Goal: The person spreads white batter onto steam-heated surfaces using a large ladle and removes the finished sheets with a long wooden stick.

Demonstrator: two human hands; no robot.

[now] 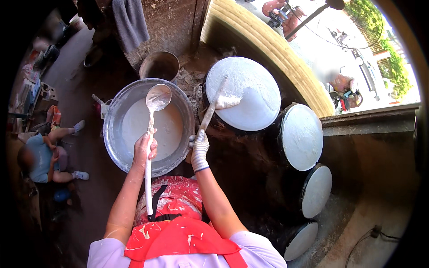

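Note:
My left hand [145,149], bare and smeared white, is wrapped round the handle of a ladle [158,98]. The ladle's bowl is above a wide grey tub [111,147] holding pale, creamy liquid [147,127]. In a striped, stained glove, my right hand [199,152] grips a wooden-handled tool [207,118] with a white-coated head. That head is over the nearest of several round, white-topped, dark-sided drum-like pieces [250,85]; whether it touches the surface I cannot tell. A wetter-looking white patch lies beside the head.
More round white-topped pieces [302,136] curve down the right side. Behind the tub stands an empty-looking bucket [159,66]; a grey towel [129,24] hangs nearby. A pale curved ledge [272,49] borders the bright outdoors. Someone in blue [40,156] sits at the left.

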